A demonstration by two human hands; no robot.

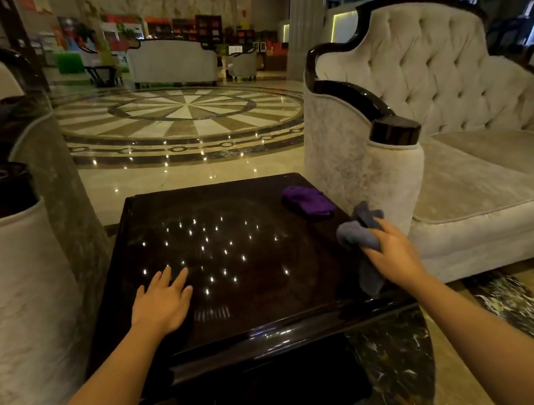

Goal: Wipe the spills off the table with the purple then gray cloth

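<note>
A dark glossy square table (pixel 260 318) stands in front of me, its top mirroring many ceiling lights. The purple cloth (pixel 308 201) lies bunched at the table's far right corner, with no hand on it. My right hand (pixel 389 254) grips the gray cloth (pixel 358 236) above the table's right edge; part of the cloth hangs down under the hand. My left hand (pixel 161 299) lies flat on the left part of the tabletop, fingers spread, holding nothing. I cannot make out any spill on the shiny surface.
A cream tufted sofa (pixel 476 154) with a dark wooden armrest cap stands right beside the table. A cream armchair arm (pixel 6 270) flanks the left side. Polished marble floor (pixel 180 118) stretches beyond the table's far edge. A lower shelf shows beneath the tabletop.
</note>
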